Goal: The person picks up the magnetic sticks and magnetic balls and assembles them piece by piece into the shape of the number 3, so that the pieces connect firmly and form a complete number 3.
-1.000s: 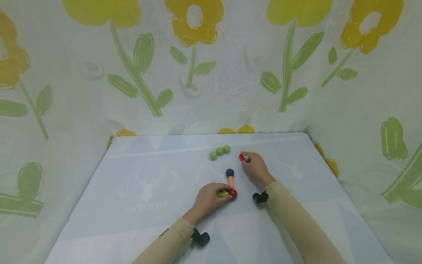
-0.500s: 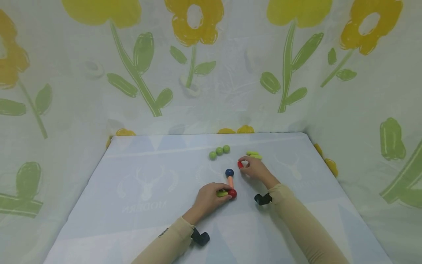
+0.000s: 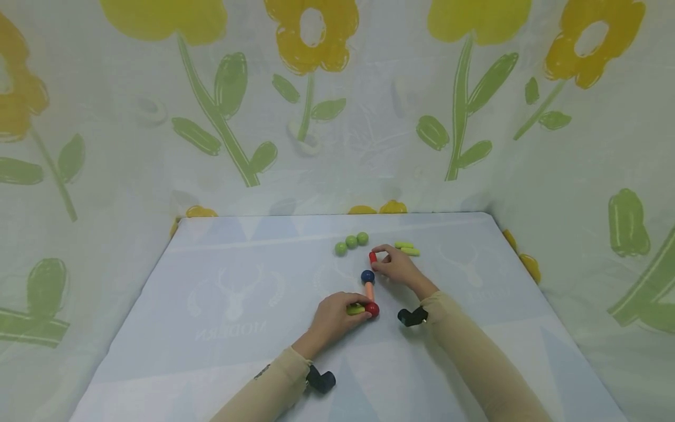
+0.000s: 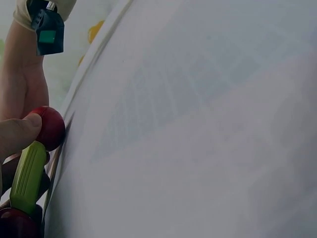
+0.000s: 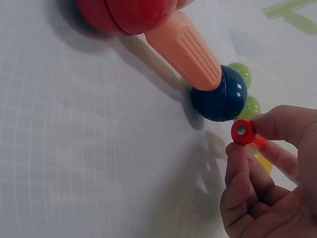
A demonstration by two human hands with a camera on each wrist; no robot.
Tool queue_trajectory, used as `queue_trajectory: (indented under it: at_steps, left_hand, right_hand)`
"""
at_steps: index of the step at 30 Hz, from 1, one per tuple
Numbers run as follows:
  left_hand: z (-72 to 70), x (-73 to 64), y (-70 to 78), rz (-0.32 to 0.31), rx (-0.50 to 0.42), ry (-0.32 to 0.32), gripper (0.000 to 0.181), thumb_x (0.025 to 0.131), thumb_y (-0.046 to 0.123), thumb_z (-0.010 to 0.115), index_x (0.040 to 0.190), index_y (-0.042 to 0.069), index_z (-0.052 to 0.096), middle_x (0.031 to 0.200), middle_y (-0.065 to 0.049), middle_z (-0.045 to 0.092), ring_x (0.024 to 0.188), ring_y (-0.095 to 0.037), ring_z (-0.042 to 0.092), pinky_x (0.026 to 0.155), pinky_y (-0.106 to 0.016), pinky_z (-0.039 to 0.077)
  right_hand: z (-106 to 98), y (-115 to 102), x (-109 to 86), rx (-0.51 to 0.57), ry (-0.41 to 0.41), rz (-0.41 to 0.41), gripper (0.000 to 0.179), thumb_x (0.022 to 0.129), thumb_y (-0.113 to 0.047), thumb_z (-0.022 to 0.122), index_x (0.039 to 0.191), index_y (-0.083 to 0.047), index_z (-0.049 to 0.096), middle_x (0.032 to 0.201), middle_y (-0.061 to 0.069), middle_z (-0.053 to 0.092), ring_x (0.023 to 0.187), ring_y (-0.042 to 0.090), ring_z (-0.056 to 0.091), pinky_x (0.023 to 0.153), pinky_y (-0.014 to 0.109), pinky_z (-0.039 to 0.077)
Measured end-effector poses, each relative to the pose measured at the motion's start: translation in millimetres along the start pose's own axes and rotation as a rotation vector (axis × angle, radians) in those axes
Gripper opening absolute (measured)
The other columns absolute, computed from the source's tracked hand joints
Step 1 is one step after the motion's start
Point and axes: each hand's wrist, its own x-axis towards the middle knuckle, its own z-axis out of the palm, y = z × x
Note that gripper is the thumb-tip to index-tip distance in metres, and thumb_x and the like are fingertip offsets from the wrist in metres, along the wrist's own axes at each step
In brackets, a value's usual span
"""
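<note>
My left hand (image 3: 329, 316) grips a joined magnetic toy piece low on the table, its thumb on a red ball (image 4: 51, 129). From that ball a yellow-green rod (image 4: 27, 176) runs to a second dark red ball (image 4: 19, 223), partly cut off in the left wrist view. A salmon-orange rod (image 5: 185, 52) links the gripped red ball to a dark blue ball (image 5: 218, 99). Between thumb and fingers, my right hand (image 3: 401, 268) pinches a short red rod (image 5: 243, 133) with a silvery end. It is close to the blue ball; in the right wrist view a narrow gap seems to separate them.
Behind the blue ball, three green balls (image 3: 351, 241) stand in a slanting row. Two yellow-green rods (image 3: 407, 248) lie beyond my right hand. The pale tablecloth (image 3: 232, 334) reaches a back edge against a flowered curtain (image 3: 364, 135).
My right hand has carried the red rod from right of the blue ball leftward to just behind it, uncovering the two yellow-green rods. The left hand has stayed in place.
</note>
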Motion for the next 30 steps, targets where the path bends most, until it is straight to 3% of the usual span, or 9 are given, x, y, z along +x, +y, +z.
queue_trajectory:
  at_steps: [15, 30]
  left_hand:
    - [-0.7, 1.5, 0.0, 0.016, 0.012, -0.001, 0.029, 0.089, 0.034, 0.080, 0.116, 0.024, 0.077, 0.106, 0.010, 0.074, 0.093, -0.008, 0.061, 0.085, -0.030, 0.050]
    - [-0.5, -0.2, -0.7, 0.017, 0.015, 0.001, 0.028, 0.089, 0.034, 0.080, 0.115, 0.024, 0.078, 0.103, 0.010, 0.073, 0.090, -0.007, 0.060, 0.082, -0.029, 0.049]
  right_hand:
    - [11.2, -10.4, 3.5, 0.034, -0.030, 0.053, 0.045, 0.097, -0.029, 0.070, 0.138, -0.016, 0.056, 0.103, 0.010, 0.065, 0.086, 0.022, 0.060, 0.071, 0.030, 0.049]
    - [14.3, -7.6, 5.6, 0.022, -0.050, 0.040, 0.046, 0.098, -0.031, 0.068, 0.140, -0.019, 0.058, 0.112, 0.011, 0.065, 0.093, 0.023, 0.062, 0.079, 0.034, 0.053]
